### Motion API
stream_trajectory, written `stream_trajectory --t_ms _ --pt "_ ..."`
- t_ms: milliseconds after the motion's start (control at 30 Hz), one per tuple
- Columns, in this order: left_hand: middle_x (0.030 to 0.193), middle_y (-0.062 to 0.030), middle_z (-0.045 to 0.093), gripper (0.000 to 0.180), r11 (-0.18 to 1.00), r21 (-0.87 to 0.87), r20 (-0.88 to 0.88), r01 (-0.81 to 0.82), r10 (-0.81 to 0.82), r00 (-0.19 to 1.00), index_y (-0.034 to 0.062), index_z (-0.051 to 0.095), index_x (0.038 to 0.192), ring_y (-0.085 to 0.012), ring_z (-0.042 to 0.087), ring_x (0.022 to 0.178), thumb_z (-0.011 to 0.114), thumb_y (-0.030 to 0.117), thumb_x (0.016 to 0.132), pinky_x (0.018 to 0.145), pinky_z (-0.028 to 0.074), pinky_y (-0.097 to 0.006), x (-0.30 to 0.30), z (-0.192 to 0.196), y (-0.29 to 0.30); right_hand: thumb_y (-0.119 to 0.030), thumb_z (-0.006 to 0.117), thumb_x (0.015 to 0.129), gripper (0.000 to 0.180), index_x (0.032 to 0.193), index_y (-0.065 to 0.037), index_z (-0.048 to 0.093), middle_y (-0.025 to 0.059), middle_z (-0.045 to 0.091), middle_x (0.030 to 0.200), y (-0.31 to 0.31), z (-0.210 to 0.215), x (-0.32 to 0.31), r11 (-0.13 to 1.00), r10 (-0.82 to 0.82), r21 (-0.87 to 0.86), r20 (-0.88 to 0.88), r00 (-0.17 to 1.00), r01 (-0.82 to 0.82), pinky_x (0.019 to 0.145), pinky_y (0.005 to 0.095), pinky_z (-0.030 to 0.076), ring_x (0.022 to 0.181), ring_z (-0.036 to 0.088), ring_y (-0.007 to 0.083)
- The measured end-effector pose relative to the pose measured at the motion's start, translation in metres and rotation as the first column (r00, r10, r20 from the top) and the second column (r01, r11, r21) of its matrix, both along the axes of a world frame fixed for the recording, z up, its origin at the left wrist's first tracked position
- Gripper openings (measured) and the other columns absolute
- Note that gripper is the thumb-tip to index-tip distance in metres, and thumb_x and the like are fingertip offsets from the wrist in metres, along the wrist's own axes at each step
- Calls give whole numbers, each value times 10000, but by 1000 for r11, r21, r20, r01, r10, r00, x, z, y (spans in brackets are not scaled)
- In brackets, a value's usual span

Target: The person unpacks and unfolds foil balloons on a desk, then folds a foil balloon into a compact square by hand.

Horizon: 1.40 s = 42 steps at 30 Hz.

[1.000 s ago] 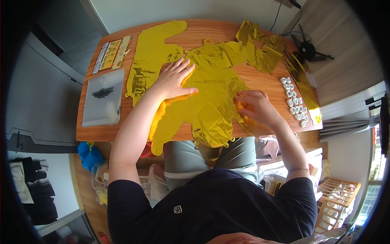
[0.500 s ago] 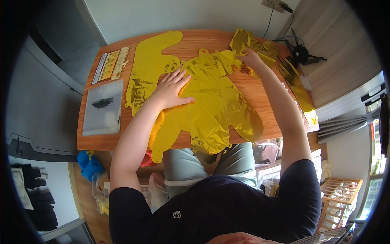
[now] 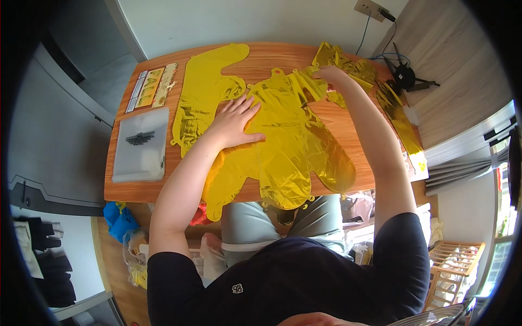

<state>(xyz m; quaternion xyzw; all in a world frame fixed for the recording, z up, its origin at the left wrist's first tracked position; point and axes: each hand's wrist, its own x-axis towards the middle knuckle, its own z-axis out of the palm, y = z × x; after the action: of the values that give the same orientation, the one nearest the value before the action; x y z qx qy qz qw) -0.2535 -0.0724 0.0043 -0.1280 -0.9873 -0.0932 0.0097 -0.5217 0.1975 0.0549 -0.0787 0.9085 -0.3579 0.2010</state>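
Balloon [image 3: 293,136] seemingly under both hands [image 3: 235,122]

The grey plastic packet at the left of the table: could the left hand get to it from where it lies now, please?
Probably yes. The left hand rests flat on the gold foil balloon, and only another flat foil balloon lies between it and the grey plastic packet.

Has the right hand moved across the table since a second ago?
Yes. The right hand has gone from the table's near right edge up to the crumpled gold foil pile at the far side of the wooden table.
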Motion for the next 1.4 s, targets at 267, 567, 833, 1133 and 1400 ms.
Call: stream_trajectory --t_ms 267,567,833,1133,1400 --pt "1702 -137 221 1083 999 16 -44 49 -48 998 145 314 1621 -307 128 1591 522 860 834 1287 155 -478 -16 11 20 -175 692 917 368 1254 -48 615 100 684 1092 -3 21 9 924 205 -292 -164 965 -246 699 349 623 929 693 195" --pt "1683 -173 259 1086 1000 23 -15 -5 6 1000 123 329 1610 -317 149 1586 560 838 826 1286 151 -485 7 -2 -4 -247 563 1042 382 1383 -76 577 99 692 1210 -97 -4 91 815 215 -578 372 903 44 815 321 594 985 712 224" --pt "1699 -140 227 1073 1000 2 -12 -3 3 1000 150 310 1620 -291 131 1591 535 849 838 1286 162 -492 4 0 -2 -248 598 1010 309 1218 -41 694 156 747 1084 -53 -24 61 935 331 133 -658 677 -327 852 416 553 980 715 308" --pt "1707 -134 201 1083 1000 -8 7 3 -2 1000 152 286 1630 -287 113 1594 514 859 842 1290 151 -486 4 -1 -3 -283 579 979 292 1143 -89 725 163 716 1088 -65 -45 77 897 416 170 -632 653 -407 901 471 525 1049 655 385" --pt "1698 -157 223 1099 1000 5 4 9 -9 1000 125 290 1625 -314 134 1589 491 871 844 1287 147 -488 5 -2 -5 -343 551 1012 388 1291 -93 650 158 668 1278 -68 -50 89 893 429 203 -656 621 -403 999 481 493 1176 611 380"
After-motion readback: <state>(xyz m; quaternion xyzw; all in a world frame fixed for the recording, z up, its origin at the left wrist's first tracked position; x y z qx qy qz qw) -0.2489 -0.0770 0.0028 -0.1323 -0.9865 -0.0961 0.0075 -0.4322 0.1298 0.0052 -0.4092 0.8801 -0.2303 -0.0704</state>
